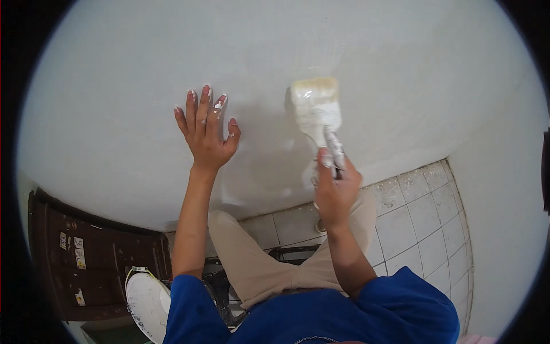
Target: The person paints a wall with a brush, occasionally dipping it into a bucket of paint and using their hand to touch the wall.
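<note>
The pale wall spans the far side. At it, right of the left hand with its spread fingers, is the wide brush, long axis near to far, bristles far. The 2 hands are apart; the right hand grips the brush, nearer it.

The person wears a plain, deep blue shirt with short, loose sleeves and light beige trousers. A thin, silvery chain, perhaps a necklace, shows at the bottom edge, where the view is cut off. White smears mark the fingertips of the left hand, and white patches coat fingers of the right hand
</note>
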### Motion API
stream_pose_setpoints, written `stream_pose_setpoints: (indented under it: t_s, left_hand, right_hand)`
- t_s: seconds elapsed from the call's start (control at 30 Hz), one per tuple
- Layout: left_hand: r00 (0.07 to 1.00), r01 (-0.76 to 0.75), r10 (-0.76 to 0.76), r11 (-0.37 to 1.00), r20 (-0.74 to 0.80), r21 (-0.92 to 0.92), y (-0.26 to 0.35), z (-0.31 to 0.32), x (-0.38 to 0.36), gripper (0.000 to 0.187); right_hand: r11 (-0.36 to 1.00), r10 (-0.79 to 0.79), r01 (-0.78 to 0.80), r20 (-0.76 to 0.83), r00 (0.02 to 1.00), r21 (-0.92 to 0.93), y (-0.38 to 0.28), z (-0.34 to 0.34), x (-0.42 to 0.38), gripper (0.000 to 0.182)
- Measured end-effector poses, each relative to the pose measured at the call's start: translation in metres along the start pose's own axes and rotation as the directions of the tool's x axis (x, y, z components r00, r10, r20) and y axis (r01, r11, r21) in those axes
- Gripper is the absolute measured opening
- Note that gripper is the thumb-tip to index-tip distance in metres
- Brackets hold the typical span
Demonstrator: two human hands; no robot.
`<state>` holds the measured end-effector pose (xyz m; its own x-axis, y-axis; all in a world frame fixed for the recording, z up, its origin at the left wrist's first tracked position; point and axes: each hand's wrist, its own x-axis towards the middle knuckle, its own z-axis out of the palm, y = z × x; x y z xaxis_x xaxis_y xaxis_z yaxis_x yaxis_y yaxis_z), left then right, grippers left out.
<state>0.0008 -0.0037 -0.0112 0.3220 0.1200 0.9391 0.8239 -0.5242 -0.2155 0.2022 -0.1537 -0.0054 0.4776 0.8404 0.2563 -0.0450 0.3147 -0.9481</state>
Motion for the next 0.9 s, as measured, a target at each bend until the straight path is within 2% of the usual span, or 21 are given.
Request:
stream_pose_setpoints:
  t_s: [0.07, 0.13, 0.2, 0.3, 0.4, 0.5, 0.6, 0.7, 0.77, 0.83, 0.9]
  left_hand:
    - [1.0, -0.001, 0.0, 1.0, 0.004, 0.012, 0.0, 0.0, 0.001, 0.045]
    - [1.0, -0.002, 0.002, 1.0, -0.006, 0.0, -0.001, 0.001, 0.0, 0.045]
    - [1.0, -0.003, 0.003, 1.0, -0.011, -0.002, -0.002, 0.001, 0.0, 0.045]
    - [1.0, -0.008, 0.008, 1.0, -0.007, 0.007, -0.002, -0.001, 0.002, 0.045]
    - [1.0, -0.005, 0.005, 1.0, -0.01, 0.011, 0.0, 0.0, 0.0, 0.045]
    - [1.0, -0.001, 0.001, 1.0, -0.014, 0.006, 0.0, 0.002, 0.0, 0.045]
    - [1.0, -0.013, 0.013, 1.0, -0.024, 0.015, -0.003, 0.002, 0.001, 0.045]
    - [1.0, -0.01, 0.01, 1.0, -0.013, 0.017, -0.002, 0.001, -0.001, 0.046]
    - [1.0, -0.002, 0.002, 1.0, -0.009, 0.016, -0.001, 0.0, 0.0, 0.046]
    - [1.0, -0.01, 0.01, 1.0, -0.004, 0.012, -0.001, -0.001, 0.0, 0.047]
    - [1.0, -0.014, 0.014, 1.0, 0.003, 0.013, -0.002, 0.0, -0.002, 0.047]
  right_hand:
    - [0.982, -0.001, 0.01, 0.046, 0.999, -0.188, 0.059, 0.004, 0.006, 0.025]
    - [0.949, -0.128, 0.129, 0.025, 0.992, -0.288, 0.115, 0.003, -0.018, 0.023]
    - [0.898, 0.125, -0.095, 0.043, 0.991, -0.429, 0.148, -0.011, -0.051, 0.024]
    - [0.909, 0.317, -0.318, -0.048, 0.947, -0.267, 0.174, -0.022, -0.08, 0.02]
    - [0.911, 0.214, -0.188, 0.031, 0.976, -0.366, 0.153, -0.024, -0.054, 0.021]
    - [0.982, 0.188, -0.187, 0.03, 0.982, -0.03, 0.058, -0.005, -0.026, 0.03]
    - [0.997, -0.066, 0.066, -0.012, 0.998, 0.029, 0.022, 0.0, -0.017, 0.032]
    - [0.991, 0.128, -0.128, 0.003, 0.992, -0.032, 0.05, 0.008, -0.008, 0.03]
    - [0.935, -0.034, 0.053, 0.059, 0.998, -0.35, 0.13, -0.004, -0.022, 0.027]
    - [0.908, 0.047, -0.039, 0.011, 0.999, -0.417, 0.169, -0.012, -0.053, 0.023]
    - [0.945, 0.143, -0.151, -0.049, 0.989, -0.29, 0.165, -0.016, -0.072, 0.023]
